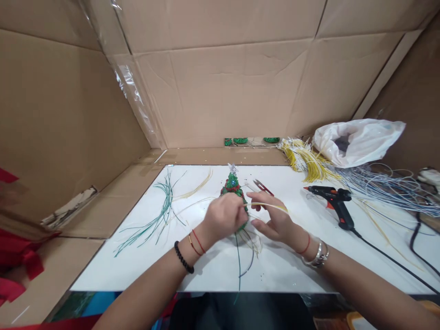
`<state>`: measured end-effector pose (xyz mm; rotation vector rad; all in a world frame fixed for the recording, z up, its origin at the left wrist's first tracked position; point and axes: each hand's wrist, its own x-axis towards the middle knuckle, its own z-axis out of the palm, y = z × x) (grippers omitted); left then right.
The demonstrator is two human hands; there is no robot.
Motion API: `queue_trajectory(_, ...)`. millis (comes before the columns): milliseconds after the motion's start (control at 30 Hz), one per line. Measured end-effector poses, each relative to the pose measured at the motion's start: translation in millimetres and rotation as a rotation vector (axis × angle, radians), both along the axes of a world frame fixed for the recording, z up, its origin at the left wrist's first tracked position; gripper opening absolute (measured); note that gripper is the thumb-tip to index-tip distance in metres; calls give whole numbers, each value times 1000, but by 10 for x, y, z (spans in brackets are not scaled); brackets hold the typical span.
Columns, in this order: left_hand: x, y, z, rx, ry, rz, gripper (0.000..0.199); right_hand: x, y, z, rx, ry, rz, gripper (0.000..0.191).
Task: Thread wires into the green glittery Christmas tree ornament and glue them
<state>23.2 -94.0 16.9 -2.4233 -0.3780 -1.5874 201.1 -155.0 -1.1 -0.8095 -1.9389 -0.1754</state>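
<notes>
A small green and red Christmas tree (232,182) with a silvery star (233,168) on top stands on the white board, its lower part largely hidden behind my hands. My left hand (225,215) is closed in front of the tree, pinching one end of a pale yellow strand (266,204). My right hand (273,217) is just to the right, thumb and fingers apart, and the strand runs across it. Below the hands, a dark green strand (238,261) and several pale ones trail from the tree's base. Red-handled thread snips (264,187) lie behind my right hand.
Green strands (165,206) are spread on the white board (113,270) at left. A black glue gun (335,204) with its cable lies at right. Behind it are yellow strands (309,162), blue-white strands (381,185) and a white plastic bag (360,140). Cardboard walls (223,91) enclose the workspace.
</notes>
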Motion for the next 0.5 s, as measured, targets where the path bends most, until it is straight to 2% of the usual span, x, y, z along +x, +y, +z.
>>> queue_trajectory(100, 107, -205, -8, 95, 126, -70, 10, -62, -76, -47, -26, 102, 131, 43)
queue_trajectory(200, 148, -302, 7, 161, 213, -101, 7, -101, -113, -66, -22, 239, 162, 27)
queue_trajectory(267, 148, -315, 28, 46, 193, -170, 3, -101, -109, -53, 3, 363, 170, 20)
queue_trajectory(333, 144, -314, 58, -159, 128, -237, 9, -92, -90, -29, 15, 477, 164, 18)
queue_trajectory(400, 140, -313, 91, -313, 101, -249, 13, -90, -69, 0, 3, 553, 141, 19)
queue_trajectory(500, 139, -317, 113, -398, 141, -228, 1, -101, -41, 67, -42, 646, 121, 23)
